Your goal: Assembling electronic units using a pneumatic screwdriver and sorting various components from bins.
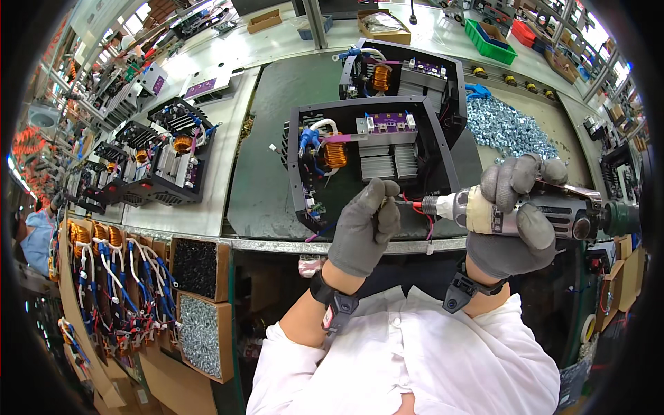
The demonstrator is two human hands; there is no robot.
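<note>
Nearest the table's front edge [277,243], the right hand [515,228] is gripping a powered screwdriver [532,214], its gloved fingers clenched round the barrel. The tool's long axis is lying almost level, running right to left, with the bit pointing toward the left hand [363,225]. The left hand's fingers [386,200] are pinching together at the bit's tip, seemingly steadying a screw too small to make out. Both hands are hovering over the near right corner of the open black chassis [360,166], just above its front wall; the left one is closer to it. Farther back, a second chassis [404,76] is standing, and a heap of silvery nuts [508,128] is lying to the right.
</note>
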